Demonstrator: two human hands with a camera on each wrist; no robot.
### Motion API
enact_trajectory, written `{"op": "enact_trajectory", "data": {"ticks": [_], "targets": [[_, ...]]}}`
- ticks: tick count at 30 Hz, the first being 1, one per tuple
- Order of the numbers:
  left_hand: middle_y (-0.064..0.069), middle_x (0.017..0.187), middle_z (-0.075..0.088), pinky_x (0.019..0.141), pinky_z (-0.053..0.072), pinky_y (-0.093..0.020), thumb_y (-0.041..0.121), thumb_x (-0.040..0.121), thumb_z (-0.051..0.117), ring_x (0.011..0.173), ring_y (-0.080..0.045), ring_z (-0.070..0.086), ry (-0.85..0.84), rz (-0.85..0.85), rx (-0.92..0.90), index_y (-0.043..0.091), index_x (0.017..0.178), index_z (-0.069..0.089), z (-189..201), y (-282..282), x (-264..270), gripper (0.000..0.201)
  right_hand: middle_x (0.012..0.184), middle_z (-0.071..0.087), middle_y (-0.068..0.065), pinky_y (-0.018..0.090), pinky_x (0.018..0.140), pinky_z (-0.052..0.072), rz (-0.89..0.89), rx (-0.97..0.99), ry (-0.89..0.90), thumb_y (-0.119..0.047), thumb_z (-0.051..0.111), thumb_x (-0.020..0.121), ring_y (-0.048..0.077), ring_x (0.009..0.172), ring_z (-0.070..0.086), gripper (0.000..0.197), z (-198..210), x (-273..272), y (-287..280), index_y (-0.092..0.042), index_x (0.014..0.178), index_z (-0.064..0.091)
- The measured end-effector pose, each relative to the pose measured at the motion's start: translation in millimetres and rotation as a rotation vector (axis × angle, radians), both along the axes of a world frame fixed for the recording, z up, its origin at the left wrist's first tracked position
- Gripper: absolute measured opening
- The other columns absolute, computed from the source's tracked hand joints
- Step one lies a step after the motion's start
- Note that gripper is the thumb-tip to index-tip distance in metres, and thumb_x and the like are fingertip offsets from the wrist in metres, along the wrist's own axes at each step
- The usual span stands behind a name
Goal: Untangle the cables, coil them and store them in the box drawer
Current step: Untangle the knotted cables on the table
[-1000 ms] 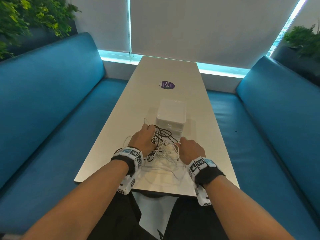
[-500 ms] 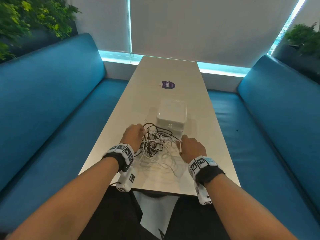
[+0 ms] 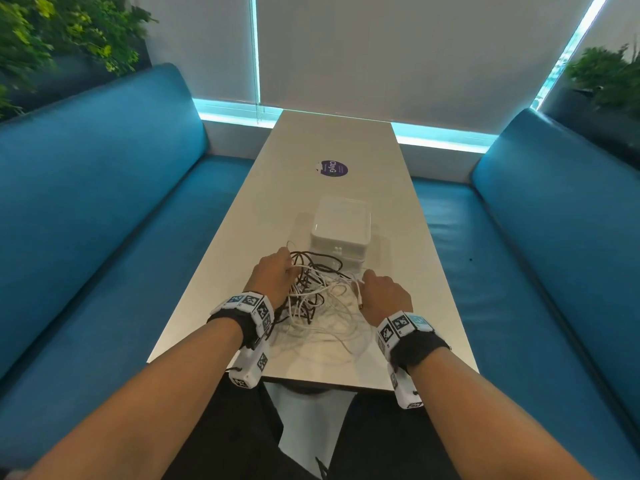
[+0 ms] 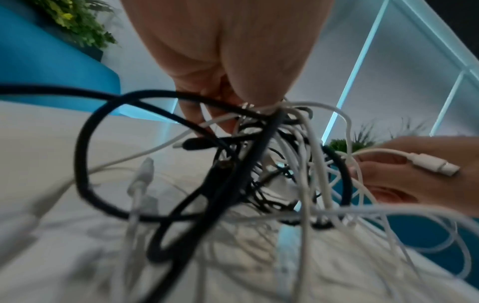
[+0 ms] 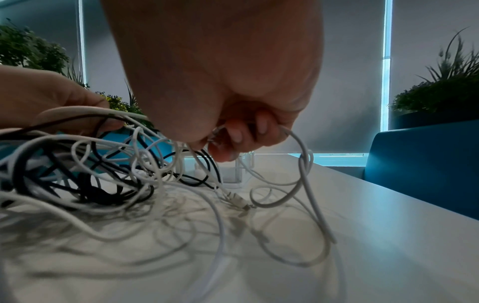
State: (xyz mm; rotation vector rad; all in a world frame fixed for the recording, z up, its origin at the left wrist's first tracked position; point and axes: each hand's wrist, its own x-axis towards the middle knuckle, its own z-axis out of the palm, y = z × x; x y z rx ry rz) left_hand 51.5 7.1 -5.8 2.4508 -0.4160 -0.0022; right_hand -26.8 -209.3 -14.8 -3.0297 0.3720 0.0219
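Observation:
A tangle of black and white cables [image 3: 317, 299] lies on the near end of the white table [image 3: 346, 140], just in front of a white box with a drawer [image 3: 341, 230]. My left hand [image 3: 273, 275] grips a bunch of black and white strands [image 4: 261, 114] at the tangle's left side and holds them a little above the table. My right hand [image 3: 384, 292] pinches a white cable [image 5: 298, 139] near its plug [image 4: 435, 164] at the tangle's right side. Loose white loops [image 5: 220, 225] trail over the table towards me.
A round purple sticker [image 3: 331, 168] lies on the table beyond the box. Blue benches [image 3: 104, 202] run along both sides of the table. Plants [image 3: 52, 39] stand behind the backrests. The table's near edge [image 3: 325, 386] is just behind my wrists.
My left hand has pulled its bunch of cables to the left and lifted it, spreading the tangle. My right hand has stayed in place on the white cable.

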Motion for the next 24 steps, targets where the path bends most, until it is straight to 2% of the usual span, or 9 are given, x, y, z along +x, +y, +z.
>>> {"op": "enact_trajectory", "data": {"ticks": [4, 6, 8, 10, 13, 16, 18, 20, 24], "targets": [[-0.008, 0.079, 0.056, 0.067, 0.041, -0.039, 0.028, 0.102, 0.051, 0.076, -0.032, 0.052, 0.027, 0.032, -0.047, 0.012, 0.087, 0.048, -3, -1, 0, 0.022, 0.102, 0.063, 0.008, 0.034, 0.068, 0.046, 0.015, -0.006, -0.004, -0.046, 0.032, 0.102, 0.030, 0.089, 0.064, 0.035, 0, 3, 4, -0.015, 0.111, 0.047], [-0.005, 0.073, 0.053, 0.064, 0.036, -0.036, 0.028, 0.101, 0.051, 0.077, -0.032, 0.055, 0.040, 0.021, -0.015, 0.013, 0.074, 0.049, -2, 0, 1, 0.031, 0.101, 0.063, 0.008, 0.034, 0.066, 0.044, 0.011, -0.016, 0.001, -0.045, 0.033, 0.102, 0.030, 0.088, 0.064, 0.035, 0, 3, 5, -0.015, 0.111, 0.047], [-0.003, 0.060, 0.046, 0.057, 0.030, -0.033, 0.030, 0.096, 0.059, 0.064, -0.026, 0.047, 0.079, 0.051, -0.045, 0.014, 0.060, 0.043, 0, 1, 1, 0.043, 0.101, 0.062, 0.008, 0.034, 0.066, 0.044, 0.008, -0.015, 0.011, -0.046, 0.033, 0.102, 0.030, 0.087, 0.063, 0.036, 0, 1, 5, -0.014, 0.111, 0.047], [-0.003, 0.054, 0.044, 0.052, 0.029, -0.031, 0.031, 0.087, 0.068, 0.056, -0.020, 0.040, 0.122, 0.096, -0.084, 0.013, 0.055, 0.044, 4, 2, 1, 0.044, 0.102, 0.063, 0.009, 0.034, 0.067, 0.044, 0.002, -0.014, 0.002, -0.047, 0.031, 0.103, 0.031, 0.088, 0.063, 0.037, 0, -1, 7, -0.015, 0.111, 0.048], [-0.005, 0.065, 0.061, 0.053, 0.038, -0.028, 0.037, 0.078, 0.075, 0.061, -0.019, 0.054, 0.144, 0.085, -0.076, 0.009, 0.065, 0.057, 6, 2, 1, 0.036, 0.108, 0.064, 0.008, 0.036, 0.076, 0.050, -0.031, 0.080, -0.007, -0.047, 0.030, 0.102, 0.031, 0.094, 0.063, 0.038, -1, 0, 10, -0.019, 0.116, 0.051], [-0.003, 0.079, 0.062, 0.055, 0.038, -0.030, 0.039, 0.074, 0.078, 0.071, -0.019, 0.055, 0.163, 0.043, -0.049, 0.014, 0.079, 0.052, 7, 3, 4, 0.036, 0.120, 0.058, 0.003, 0.040, 0.084, 0.052, 0.038, 0.042, 0.022, -0.039, 0.030, 0.104, 0.029, 0.102, 0.061, 0.035, 2, 0, 11, -0.023, 0.119, 0.057], [-0.002, 0.082, 0.056, 0.055, 0.033, -0.031, 0.037, 0.076, 0.078, 0.071, -0.018, 0.049, 0.161, 0.012, -0.010, 0.016, 0.086, 0.046, 8, 3, 3, 0.039, 0.122, 0.055, 0.001, 0.039, 0.084, 0.052, 0.046, 0.013, 0.033, -0.035, 0.030, 0.105, 0.029, 0.104, 0.060, 0.035, 4, -1, 11, -0.021, 0.120, 0.058], [-0.001, 0.081, 0.055, 0.052, 0.031, -0.029, 0.035, 0.076, 0.078, 0.071, -0.017, 0.049, 0.134, 0.002, 0.013, 0.014, 0.088, 0.046, 9, 3, 1, 0.040, 0.117, 0.062, 0.006, 0.036, 0.079, 0.049, -0.021, 0.045, 0.030, -0.040, 0.031, 0.103, 0.031, 0.102, 0.062, 0.037, 6, -1, 10, -0.017, 0.118, 0.056], [-0.005, 0.084, 0.058, 0.055, 0.042, -0.031, 0.034, 0.068, 0.079, 0.074, -0.024, 0.058, 0.106, 0.004, 0.056, 0.018, 0.094, 0.041, 10, -4, -3, 0.049, 0.108, 0.065, 0.009, 0.036, 0.075, 0.048, -0.065, 0.043, 0.020, -0.046, 0.032, 0.102, 0.031, 0.095, 0.064, 0.038, 2, 0, 7, -0.016, 0.113, 0.052]]}}
